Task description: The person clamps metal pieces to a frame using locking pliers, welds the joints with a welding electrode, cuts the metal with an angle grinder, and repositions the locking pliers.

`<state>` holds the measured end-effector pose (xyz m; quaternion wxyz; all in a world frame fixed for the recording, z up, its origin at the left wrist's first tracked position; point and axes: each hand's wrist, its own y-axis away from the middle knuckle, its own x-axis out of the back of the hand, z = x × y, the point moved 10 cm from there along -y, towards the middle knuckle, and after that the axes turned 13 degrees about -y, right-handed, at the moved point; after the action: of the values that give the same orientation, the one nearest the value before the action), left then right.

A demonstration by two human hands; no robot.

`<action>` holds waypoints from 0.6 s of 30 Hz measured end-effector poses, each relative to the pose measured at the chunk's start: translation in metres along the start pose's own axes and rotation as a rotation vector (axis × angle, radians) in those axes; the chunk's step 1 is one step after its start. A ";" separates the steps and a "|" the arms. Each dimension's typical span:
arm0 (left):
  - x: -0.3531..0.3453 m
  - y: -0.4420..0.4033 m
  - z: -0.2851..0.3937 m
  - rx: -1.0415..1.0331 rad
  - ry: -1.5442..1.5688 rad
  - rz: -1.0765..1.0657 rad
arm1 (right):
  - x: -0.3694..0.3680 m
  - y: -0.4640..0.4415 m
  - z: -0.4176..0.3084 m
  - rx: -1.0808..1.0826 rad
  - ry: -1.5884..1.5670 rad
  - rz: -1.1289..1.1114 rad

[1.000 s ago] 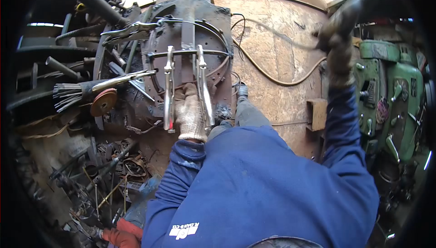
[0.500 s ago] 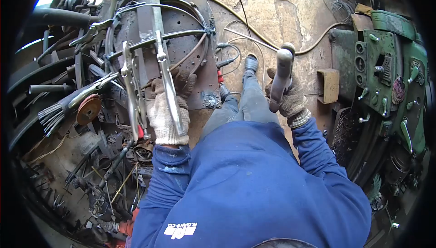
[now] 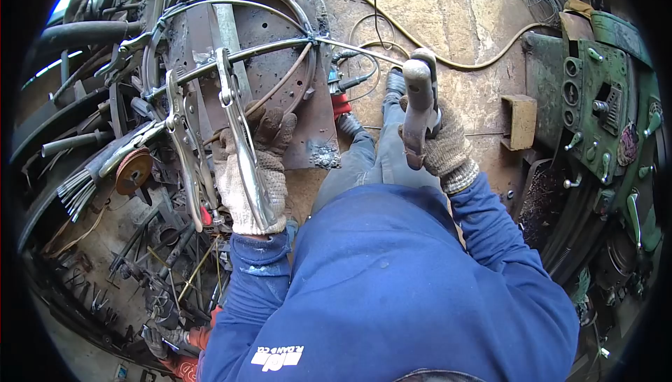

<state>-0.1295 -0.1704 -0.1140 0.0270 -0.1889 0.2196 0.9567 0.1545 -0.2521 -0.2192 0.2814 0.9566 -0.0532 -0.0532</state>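
My right hand (image 3: 448,145), in a knitted work glove, is closed around the grip of a welding electrode holder (image 3: 420,98). A thin welding rod (image 3: 360,52) runs leftward from it, its tip at a joint of the curved metal frame (image 3: 269,49). My left hand (image 3: 255,182), gloved too, rests at the steel plate's near edge, fingers curled around a brown curved rod (image 3: 290,74); its grip is partly hidden. Over that glove passes one pair of locking pliers (image 3: 238,130), clamped on the frame. A second pair of locking pliers (image 3: 183,147) is clamped farther left.
The frame lies on a dark steel plate (image 3: 308,133). Scrap metal, a bundle of rods (image 3: 73,192) and a rusty disc (image 3: 133,172) crowd the left. A green machine (image 3: 595,102) stands right. Hoses (image 3: 483,66) cross the floor. Another person's gloved hand (image 3: 155,342) is lower left.
The electrode holder has shifted left and up, its rod tip now meeting the frame joint. In view, the plate, frame and pliers sit slightly further left. Both hands keep their hold.
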 end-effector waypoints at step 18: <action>0.064 0.026 -0.073 0.345 0.724 -0.262 | -0.003 -0.004 -0.004 0.059 0.036 -0.012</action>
<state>-0.1668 -0.2273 -0.1884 0.1009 -0.5318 0.3461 0.7664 0.1524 -0.2465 -0.2181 0.2538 0.9656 -0.0439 -0.0360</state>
